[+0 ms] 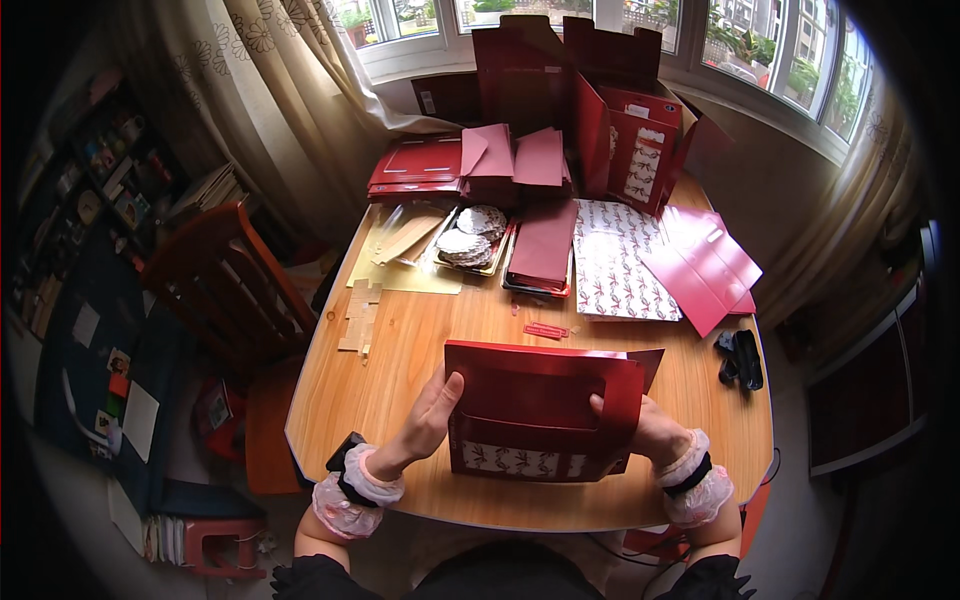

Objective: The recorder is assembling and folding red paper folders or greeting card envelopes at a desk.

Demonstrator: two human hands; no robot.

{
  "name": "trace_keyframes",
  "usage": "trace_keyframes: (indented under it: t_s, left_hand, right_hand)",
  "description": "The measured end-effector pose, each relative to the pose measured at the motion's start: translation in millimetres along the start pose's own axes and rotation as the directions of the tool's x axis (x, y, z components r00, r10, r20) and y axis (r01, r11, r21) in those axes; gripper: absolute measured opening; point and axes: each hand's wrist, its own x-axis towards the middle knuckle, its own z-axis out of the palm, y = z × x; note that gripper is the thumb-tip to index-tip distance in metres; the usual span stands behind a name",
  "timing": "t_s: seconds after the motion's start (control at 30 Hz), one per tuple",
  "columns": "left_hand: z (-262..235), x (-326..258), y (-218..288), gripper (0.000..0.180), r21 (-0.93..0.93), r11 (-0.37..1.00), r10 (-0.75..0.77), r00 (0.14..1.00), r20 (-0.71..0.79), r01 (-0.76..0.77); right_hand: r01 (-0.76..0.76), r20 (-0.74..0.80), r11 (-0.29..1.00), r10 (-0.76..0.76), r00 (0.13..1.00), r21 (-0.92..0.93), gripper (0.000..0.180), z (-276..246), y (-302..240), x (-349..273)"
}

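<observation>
A: Item: red folded paper bag, upright at the worktop's near edge. Our left hand and right hand each clasp a side.

B: Risk, we judge: uneven pressure could crease its panel.

Head-worn fisheye view, looking steeply down from above the seated person

One camera only, so no view overlaps another. It faces forward and down over a wooden table, near enough that forearms enter from 6 o'clock; windows arc across 12 to 1 o'clock, a chair sits at 9 o'clock, and edges bend toward the rim.
</observation>
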Motion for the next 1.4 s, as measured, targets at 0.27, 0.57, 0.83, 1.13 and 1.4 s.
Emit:
trace_keyframes:
  t_s: [0.27, 0.57, 0.83, 1.13, 1.4]
  left_hand:
    - [8, 0, 1, 0.046, 0.068, 0.997, 0.048, 0.999, -0.022, -0.046]
    - [3, -4, -15, 0.056, 0.037, 0.999, 0.038, 0.993, -0.109, -0.034]
    - [7, 1, -2, 0.051, -0.292, 0.956, -0.028, 0.990, -0.138, -0.013]
    - [13, -2, -3, 0.046, -0.220, 0.972, 0.033, 0.981, -0.193, -0.076]
    - [19, -4, 0, 0.045, -0.262, 0.962, 0.030, 0.984, -0.175, -0.076]
  right_hand:
    - [0.092, 0.004, 0.994, -0.093, 0.996, 0.063, 0.042, -8, 8, 2]
    - [0.047, 0.003, 0.997, -0.048, 0.999, 0.059, 0.044, -2, 2, -1]
    - [0.187, 0.209, 0.982, -0.179, 0.961, -0.017, 0.049, -9, 10, 1]
    - [0.236, 0.103, 0.969, -0.228, 0.968, -0.078, 0.050, 3, 2, 4]
    - [0.171, 0.083, 0.984, -0.167, 0.983, -0.047, 0.052, 1, -2, 0]
